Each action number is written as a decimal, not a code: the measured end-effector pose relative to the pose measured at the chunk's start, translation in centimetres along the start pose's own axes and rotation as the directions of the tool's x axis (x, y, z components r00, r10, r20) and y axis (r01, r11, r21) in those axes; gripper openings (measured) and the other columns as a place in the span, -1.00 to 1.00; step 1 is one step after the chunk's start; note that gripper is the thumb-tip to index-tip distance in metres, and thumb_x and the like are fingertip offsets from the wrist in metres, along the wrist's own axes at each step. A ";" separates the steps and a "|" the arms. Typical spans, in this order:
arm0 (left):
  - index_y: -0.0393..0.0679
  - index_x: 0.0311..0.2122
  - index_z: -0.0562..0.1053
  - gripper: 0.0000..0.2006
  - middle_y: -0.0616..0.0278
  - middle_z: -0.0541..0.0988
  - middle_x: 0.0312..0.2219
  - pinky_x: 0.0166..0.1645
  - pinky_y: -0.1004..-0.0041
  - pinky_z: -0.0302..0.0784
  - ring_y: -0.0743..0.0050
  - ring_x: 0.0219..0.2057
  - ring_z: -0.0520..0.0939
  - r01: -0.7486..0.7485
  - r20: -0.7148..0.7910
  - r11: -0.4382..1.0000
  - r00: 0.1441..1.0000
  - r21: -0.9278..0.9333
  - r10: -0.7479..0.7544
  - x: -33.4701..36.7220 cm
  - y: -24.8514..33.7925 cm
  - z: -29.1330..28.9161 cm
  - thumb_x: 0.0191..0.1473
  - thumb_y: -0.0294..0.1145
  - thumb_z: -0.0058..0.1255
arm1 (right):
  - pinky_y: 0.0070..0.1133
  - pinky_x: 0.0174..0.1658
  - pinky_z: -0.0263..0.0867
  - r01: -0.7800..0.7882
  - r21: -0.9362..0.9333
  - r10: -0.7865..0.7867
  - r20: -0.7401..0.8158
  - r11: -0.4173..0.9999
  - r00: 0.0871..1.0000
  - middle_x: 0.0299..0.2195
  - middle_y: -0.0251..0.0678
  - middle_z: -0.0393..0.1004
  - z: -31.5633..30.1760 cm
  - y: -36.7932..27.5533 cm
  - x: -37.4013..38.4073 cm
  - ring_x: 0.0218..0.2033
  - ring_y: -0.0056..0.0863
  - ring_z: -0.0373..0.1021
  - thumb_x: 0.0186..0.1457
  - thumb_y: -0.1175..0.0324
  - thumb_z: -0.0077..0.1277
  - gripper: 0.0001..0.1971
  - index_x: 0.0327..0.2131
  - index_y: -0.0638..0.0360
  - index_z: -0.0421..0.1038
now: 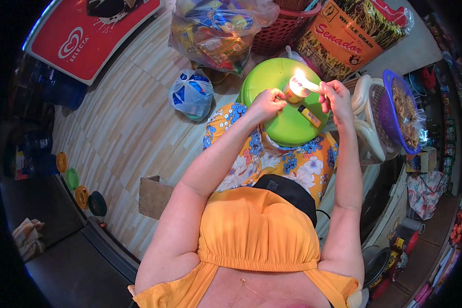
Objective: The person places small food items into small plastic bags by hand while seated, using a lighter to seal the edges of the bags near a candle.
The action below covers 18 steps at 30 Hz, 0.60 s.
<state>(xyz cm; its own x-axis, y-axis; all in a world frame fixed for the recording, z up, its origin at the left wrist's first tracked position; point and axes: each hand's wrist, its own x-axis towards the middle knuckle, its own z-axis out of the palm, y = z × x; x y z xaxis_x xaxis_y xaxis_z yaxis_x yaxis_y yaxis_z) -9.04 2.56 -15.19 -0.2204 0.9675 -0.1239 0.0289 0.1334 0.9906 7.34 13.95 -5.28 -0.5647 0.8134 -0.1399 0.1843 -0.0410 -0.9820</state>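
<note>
A round lime-green stool (264, 77) stands in front of my knees. On it sits a small yellowish can (291, 96), its top washed out by the glare of a flame. My left hand (268, 105) has its fingers closed at the can's left side. From the right, my right hand (334, 98) pinches a white candle (311, 86), tilted with its burning end over the can. The glare hides where the candle's tip and the can's rim meet. A yellow lighter with a black top (310, 117) lies on the stool nearer to me.
Beyond the stool are a big clear bag of colourful packets (215, 33), a red basket (280, 33) and an orange-printed sack (339, 36). A white bag with blue items (191, 95) rests on the floor to the left. A purple basin (392, 84) is at the right.
</note>
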 end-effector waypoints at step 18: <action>-0.30 -0.32 0.38 -0.83 0.34 0.45 -0.63 -0.53 0.65 0.29 0.71 -0.62 0.40 0.014 0.007 1.000 1.000 -0.024 -0.014 0.0 0.0 0.0 -0.05 -0.47 -0.05 | -0.77 -0.81 -0.01 0.026 -0.012 -0.026 -0.006 1.000 1.000 -0.73 -0.38 0.27 0.0 -0.5 0.0 -0.86 -0.73 0.10 0.00 0.33 -0.05 -0.81 -0.55 0.22 0.24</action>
<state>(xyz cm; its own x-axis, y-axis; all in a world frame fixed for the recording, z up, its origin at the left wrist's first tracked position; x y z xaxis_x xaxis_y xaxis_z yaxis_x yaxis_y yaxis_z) -9.01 2.55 -15.22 -0.2139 0.9671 -0.1377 0.0021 0.1414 0.9899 7.27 14.01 -4.83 -0.5648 0.8174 -0.1134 0.1791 -0.0127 -0.9837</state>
